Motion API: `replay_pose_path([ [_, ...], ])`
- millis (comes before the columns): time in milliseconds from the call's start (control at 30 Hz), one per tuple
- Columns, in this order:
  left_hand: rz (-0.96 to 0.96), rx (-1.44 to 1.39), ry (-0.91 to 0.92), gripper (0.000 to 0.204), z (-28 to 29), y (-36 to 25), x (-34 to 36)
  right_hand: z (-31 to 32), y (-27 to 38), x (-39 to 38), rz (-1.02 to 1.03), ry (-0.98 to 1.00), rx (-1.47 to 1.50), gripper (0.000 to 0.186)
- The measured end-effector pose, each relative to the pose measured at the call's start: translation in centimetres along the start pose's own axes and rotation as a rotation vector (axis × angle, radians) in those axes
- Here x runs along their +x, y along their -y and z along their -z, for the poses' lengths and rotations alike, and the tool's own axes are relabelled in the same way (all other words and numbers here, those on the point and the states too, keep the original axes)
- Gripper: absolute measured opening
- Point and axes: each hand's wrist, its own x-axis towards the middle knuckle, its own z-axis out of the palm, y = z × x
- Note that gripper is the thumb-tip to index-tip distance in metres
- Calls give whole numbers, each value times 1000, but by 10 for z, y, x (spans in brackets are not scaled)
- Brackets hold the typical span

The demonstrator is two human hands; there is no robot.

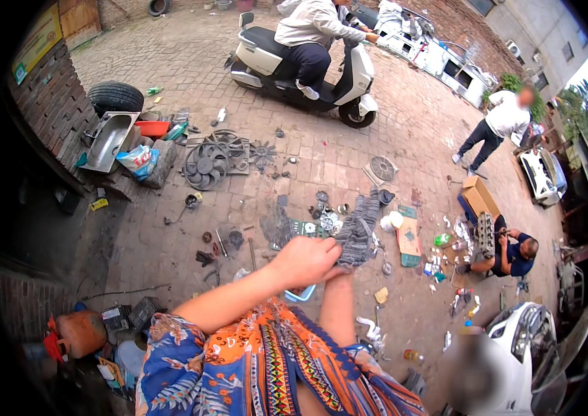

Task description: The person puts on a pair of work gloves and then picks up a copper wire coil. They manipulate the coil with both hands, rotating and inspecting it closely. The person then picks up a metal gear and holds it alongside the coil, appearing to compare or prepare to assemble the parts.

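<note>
My left hand [308, 260] pinches the cuff of a grey knitted glove [358, 225] at the wrist of my raised right arm. My right hand [362, 232] is inside that glove, its fingers appearing stretched out and pointing away from me. Beneath the gloved hand, metal parts [327, 220] and a green tray [304, 230] lie on the brick paving [162, 243]. A blue basin [301, 295] shows partly under my arms.
A person rides a white scooter [360, 93]; another stands [491, 132]. A third [523, 256] squats holding an engine part [486, 236]. A fan assembly [207, 163], steel sink [110, 139], gas cylinder [82, 329] and white car [523, 360] surround me.
</note>
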Motion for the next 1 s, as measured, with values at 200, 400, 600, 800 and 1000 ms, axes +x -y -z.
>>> replay_pose_path([
  [200,-322,-5,220,29,25,22,6,-21,-23,-20,-47,-15,-140,40],
  [400,-359,53,442,27,21,18,-7,-35,-34,-21,-181,100,-93,40],
  [600,94,-141,-115,34,-10,23,-23,-41,-23,29,-418,460,294,42],
  [800,567,-569,-399,29,-23,43,-61,-57,-38,7,-441,622,537,41],
  [1000,453,-436,-499,46,-15,37,-66,-50,-59,-9,-511,600,831,39],
])
